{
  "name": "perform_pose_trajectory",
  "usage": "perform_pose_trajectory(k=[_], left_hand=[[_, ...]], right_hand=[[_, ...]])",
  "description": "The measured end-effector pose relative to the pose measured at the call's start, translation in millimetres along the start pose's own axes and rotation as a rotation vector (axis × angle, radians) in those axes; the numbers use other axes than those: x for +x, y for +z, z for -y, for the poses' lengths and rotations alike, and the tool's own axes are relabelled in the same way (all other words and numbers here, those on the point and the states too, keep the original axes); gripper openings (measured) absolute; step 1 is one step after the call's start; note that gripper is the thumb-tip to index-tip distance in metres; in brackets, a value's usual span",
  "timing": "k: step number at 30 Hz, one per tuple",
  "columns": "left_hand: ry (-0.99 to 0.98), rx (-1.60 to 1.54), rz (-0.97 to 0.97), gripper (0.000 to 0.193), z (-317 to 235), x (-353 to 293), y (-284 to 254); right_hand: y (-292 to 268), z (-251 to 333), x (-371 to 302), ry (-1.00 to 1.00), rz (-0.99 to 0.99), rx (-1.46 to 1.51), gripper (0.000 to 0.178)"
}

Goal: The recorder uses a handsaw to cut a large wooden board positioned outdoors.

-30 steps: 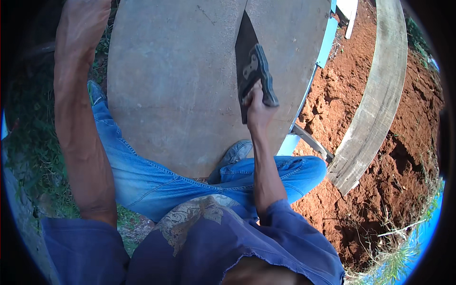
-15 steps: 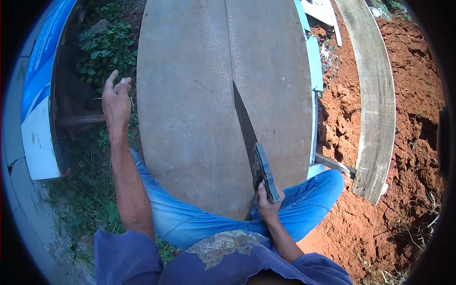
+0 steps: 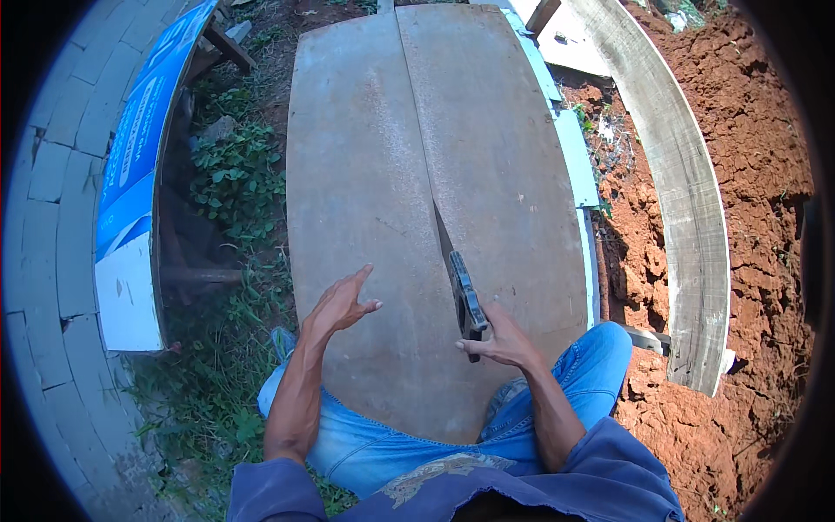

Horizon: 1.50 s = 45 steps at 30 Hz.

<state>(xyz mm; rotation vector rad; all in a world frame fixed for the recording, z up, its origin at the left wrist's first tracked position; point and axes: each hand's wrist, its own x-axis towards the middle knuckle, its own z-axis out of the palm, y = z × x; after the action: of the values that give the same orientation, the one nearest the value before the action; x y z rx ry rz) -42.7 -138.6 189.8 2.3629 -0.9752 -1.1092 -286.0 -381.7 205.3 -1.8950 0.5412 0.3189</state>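
Observation:
A broad brown wooden board point(image 3: 365, 191) lies in front of me, its near end between my legs. A long straight cut runs down it from the far edge, with pale sawdust on both sides. The handsaw point(image 3: 468, 300) stands in that cut, its dark blade partly showing and its handle toward me. My right hand point(image 3: 503, 337) is around the near end of the handle, its thumb reaching across; the grip looks loose. Over the board's left part is my left hand point(image 3: 337, 304), open with fingers stretched forward and nothing in it.
A blue and white panel point(image 3: 130, 209) stands at the left beside grey paving point(image 3: 43, 261). Green plants point(image 3: 235, 174) grow between panel and board. Light blue strips point(image 3: 574, 165) show along the board's right edge. A long weathered plank point(image 3: 687, 191) lies over red soil point(image 3: 765, 157) at the right.
My left hand has come from beyond the board's left edge to over the board. The saw has moved forward, less blade showing. The view has shifted, bringing the far edge into sight.

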Motion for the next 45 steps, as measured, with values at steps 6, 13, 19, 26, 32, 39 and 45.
perform_pose_trajectory(k=[6, 13, 19, 26, 32, 39, 45], left_hand=[[-0.193, -0.018, -0.197, 0.077, 27.0, -46.6, -9.8], [-0.583, -0.061, -0.650, 0.070, -6.8, -158.4, -26.0], [-0.724, 0.099, -0.956, 0.060, -16.4, -205.3, 30.1], [-0.907, 0.126, -0.976, 0.046, -38.2, -200.3, 24.5], [-0.983, 0.110, -1.076, 0.043, -19.0, -213.8, 46.0], [-1.167, 0.031, -1.160, 0.040, -15.8, -267.3, 67.3], [-1.303, -0.046, -1.299, 0.053, -15.1, -315.8, 114.0]], right_hand=[[-145.5, 31.1, -19.4, -0.313, -0.656, -0.403, 0.064], [-414.5, -42.1, -101.1, 0.271, -1.110, -0.924, 0.070], [-409.6, -60.9, -83.2, 0.145, -0.946, -0.469, 0.036], [-402.7, -47.0, -87.0, 0.201, -0.942, -0.444, 0.026], [-409.1, -37.7, -88.8, 0.130, -0.893, -0.472, 0.032], [-449.7, -101.9, -63.7, 0.027, -0.682, -0.496, 0.048], [-465.1, -98.1, -59.4, 0.099, -0.599, -0.407, 0.047]])
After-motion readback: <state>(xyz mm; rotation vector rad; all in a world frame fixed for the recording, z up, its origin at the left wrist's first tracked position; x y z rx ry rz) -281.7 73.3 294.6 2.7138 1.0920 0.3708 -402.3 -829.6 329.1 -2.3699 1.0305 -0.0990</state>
